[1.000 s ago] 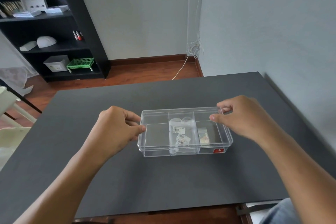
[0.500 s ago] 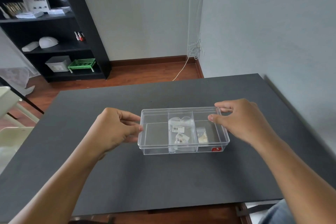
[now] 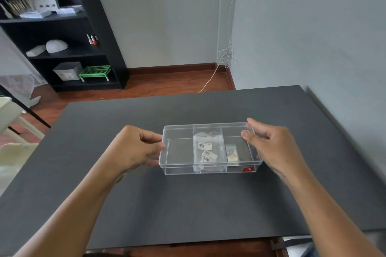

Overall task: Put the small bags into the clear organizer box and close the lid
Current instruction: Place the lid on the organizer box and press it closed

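Note:
The clear organizer box [image 3: 179,152] lies on the dark table with its clear lid resting flat on top. Small bags show through the lid: labelled ones in the middle compartment [image 3: 205,150] and one with pale contents in the right compartment [image 3: 231,152]. The left compartment looks bare. My left hand [image 3: 133,148] pinches the box's left end, thumb on the lid edge. My right hand [image 3: 275,146] holds the right end, thumb on the lid and forefinger at the far corner.
The dark table [image 3: 188,204] spreads wide around the box, its right side near a grey wall. A black shelf unit [image 3: 62,27] with a green basket [image 3: 95,70] stands at the back left. A white cable [image 3: 211,79] runs along the wooden floor.
The box and both hands stay at the same spot on the table. My right fingers have spread a little at the right end. The view has shifted slightly.

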